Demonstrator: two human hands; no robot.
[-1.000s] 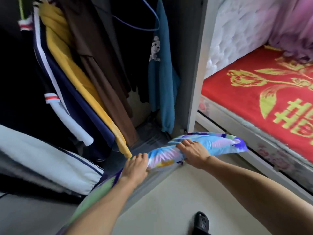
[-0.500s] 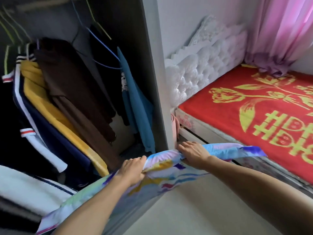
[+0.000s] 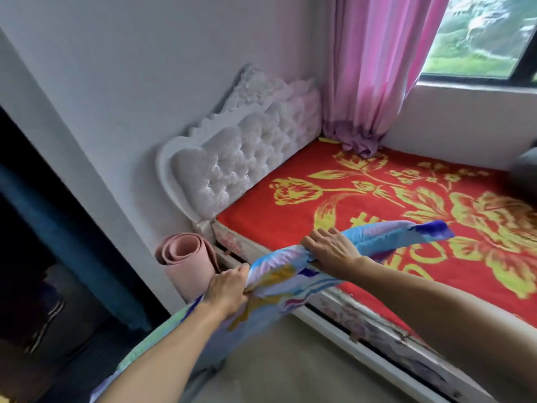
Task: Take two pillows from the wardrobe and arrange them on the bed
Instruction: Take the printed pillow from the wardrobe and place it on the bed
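Head view, far left: the wardrobe (image 3: 43, 257) is a dark opening where almost nothing reads clearly; a blue hanging garment (image 3: 58, 228) and some blurred dark shapes below it are all that can be made out, and the left frame edge cuts its interior off. Right of it, a rolled pink mat (image 3: 186, 263) stands on end in the corner between the wall and the bed, its lower part hidden behind the pillow.

One floral pillow (image 3: 279, 274), pale blue and lilac with yellow and dark blue patches, is held flat and lengthwise in the air over the near edge of the bed. Its left end runs down under the left forearm and out of the bottom of the frame, so that end cannot be seen. The left hand (image 3: 226, 289) is clenched on the pillow's upper edge, fingers curled over the fabric and bunching it. The right hand (image 3: 331, 251) grips the same edge further along, fingers wrapped over the top, thumb hidden beneath. The pillow's right end (image 3: 421, 231) sticks out beyond the right hand, above the red bedspread (image 3: 377, 199) with yellow flowers.

Behind, a white tufted headboard (image 3: 232, 170) meets the wall; a pink curtain (image 3: 369, 82) drops onto the far corner of the bed, beside a window (image 3: 482, 39) cropped at the top right.
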